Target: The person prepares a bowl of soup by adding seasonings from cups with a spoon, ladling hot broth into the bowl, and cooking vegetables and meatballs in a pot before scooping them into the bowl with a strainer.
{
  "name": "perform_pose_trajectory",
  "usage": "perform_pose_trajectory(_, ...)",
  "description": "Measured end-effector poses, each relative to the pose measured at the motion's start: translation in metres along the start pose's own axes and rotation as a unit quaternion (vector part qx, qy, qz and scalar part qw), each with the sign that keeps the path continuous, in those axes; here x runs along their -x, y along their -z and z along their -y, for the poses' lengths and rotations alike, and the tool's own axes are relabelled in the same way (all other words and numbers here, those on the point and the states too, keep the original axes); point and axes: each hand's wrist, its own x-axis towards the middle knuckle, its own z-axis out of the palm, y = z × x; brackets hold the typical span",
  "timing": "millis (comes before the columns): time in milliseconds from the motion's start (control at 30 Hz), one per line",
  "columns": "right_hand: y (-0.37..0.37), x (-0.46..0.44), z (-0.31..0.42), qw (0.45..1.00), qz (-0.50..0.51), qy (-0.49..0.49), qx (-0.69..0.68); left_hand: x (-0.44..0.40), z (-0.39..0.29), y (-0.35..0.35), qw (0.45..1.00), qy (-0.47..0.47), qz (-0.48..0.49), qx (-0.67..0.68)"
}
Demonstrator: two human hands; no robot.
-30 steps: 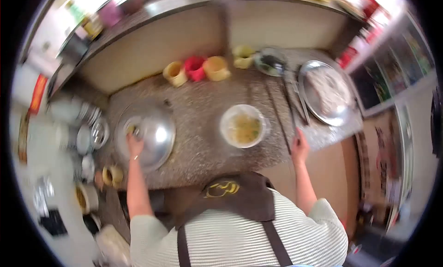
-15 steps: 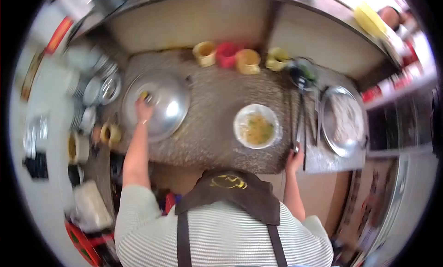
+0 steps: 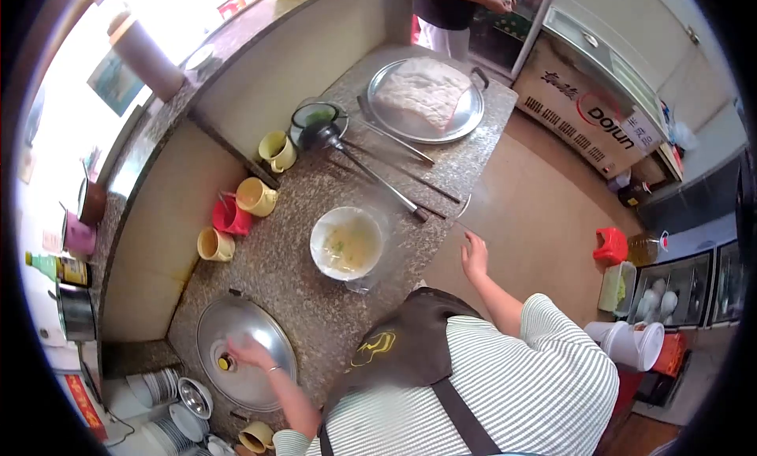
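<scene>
My left hand (image 3: 251,352), smeared by motion, is over the large round metal lid (image 3: 264,338) on the counter. It is right beside the lid's yellow-topped knob (image 3: 226,363), and I cannot make out whether the fingers touch it. My right hand (image 3: 474,257) is just off the counter's edge, empty, with its fingers stretched out. Nearest to it are the ends of a long-handled black ladle (image 3: 318,136) and thin metal rods (image 3: 414,185) lying on the counter. Between my hands stands a white bowl (image 3: 318,243) of soup with green bits, lined with clear plastic.
Yellow cups (image 3: 277,151) and a red cup (image 3: 231,215) line the counter wall. A metal tray (image 3: 465,131) holds a floury white slab (image 3: 422,93). Stacked plates (image 3: 154,386) stand near the lid. Another person (image 3: 453,14) stands beyond the counter; a chest freezer (image 3: 587,109) is at right.
My view has turned to the right. My right hand has let go of the ladle handle and moved off the counter. The left hand stays at the lid's knob, which now shows beside the fingers.
</scene>
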Motion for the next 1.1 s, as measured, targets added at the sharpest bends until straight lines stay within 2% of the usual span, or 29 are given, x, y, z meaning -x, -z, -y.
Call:
perform_pose_trajectory(67, 0.015, 0.01, -0.013, 1.0, -0.005, -0.01, 0.016, 0.024, -0.063, -0.01, 0.98, -0.033, 0.051, 0.187)
perform_pose_trajectory(133, 0.021, -0.002, -0.017, 0.999, 0.0, -0.01, 0.033, 0.052, -0.151, -0.001, 0.958, -0.053, 0.118, 0.258)
perform_pose_trajectory(200, 0.013, -0.033, -0.014, 1.0, -0.01, -0.017, 0.024, 0.083, -0.224, 0.012, 0.913, -0.1, 0.229, 0.324)
perform_pose_trajectory(333, -0.041, -0.13, 0.016, 0.996, -0.009, 0.053, -0.069, 0.152, -0.289, 0.021, 0.807, -0.131, 0.436, 0.375)
perform_pose_trajectory(367, -0.046, -0.153, 0.034, 0.994, -0.002, 0.063, -0.087, 0.161, -0.297, 0.019, 0.813, -0.127, 0.43, 0.372)
perform_pose_trajectory(433, -0.063, -0.195, 0.063, 0.988, 0.019, 0.06, -0.138, 0.175, -0.316, 0.011, 0.752, -0.169, 0.495, 0.402)
perform_pose_trajectory(467, -0.076, -0.215, 0.069, 0.983, 0.035, 0.046, -0.172, 0.179, -0.326, 0.004, 0.76, -0.165, 0.485, 0.401)
perform_pose_trajectory(567, -0.087, -0.247, 0.078, 0.989, 0.1, 0.109, -0.01, 0.19, -0.35, -0.021, 0.802, -0.103, 0.438, 0.392)
perform_pose_trajectory(600, -0.073, -0.25, 0.093, 0.983, 0.131, 0.119, 0.042, 0.185, -0.375, -0.014, 0.824, -0.072, 0.438, 0.353)
perform_pose_trajectory(667, -0.092, -0.268, 0.087, 0.945, 0.272, 0.14, 0.118, 0.197, -0.399, -0.038, 0.828, 0.015, 0.4, 0.392)
perform_pose_trajectory(733, -0.086, -0.274, 0.091, 0.931, 0.302, 0.198, 0.046, 0.214, -0.422, -0.058, 0.842, 0.063, 0.39, 0.369)
perform_pose_trajectory(800, -0.077, -0.281, 0.106, 0.903, 0.415, 0.009, -0.112, 0.221, -0.47, -0.067, 0.794, 0.21, 0.369, 0.436)
perform_pose_trajectory(867, -0.1, -0.286, 0.1, 0.883, 0.419, 0.055, -0.205, 0.229, -0.502, -0.076, 0.789, 0.208, 0.369, 0.444)
perform_pose_trajectory(933, -0.083, -0.299, 0.107, 0.881, 0.421, 0.067, -0.206, 0.233, -0.53, -0.084, 0.776, 0.185, 0.369, 0.477)
perform_pose_trajectory(1000, -0.061, -0.313, 0.111, 0.895, 0.378, 0.089, -0.218, 0.228, -0.541, -0.094, 0.8, 0.168, 0.362, 0.448)
perform_pose_trajectory(1067, -0.036, -0.334, 0.101, 0.909, 0.356, 0.089, -0.196, 0.209, -0.563, -0.1, 0.806, 0.208, 0.379, 0.404)
perform_pose_trajectory(1100, -0.018, -0.348, 0.093, 0.907, 0.338, 0.111, -0.227, 0.208, -0.553, -0.125, 0.823, 0.163, 0.363, 0.404)
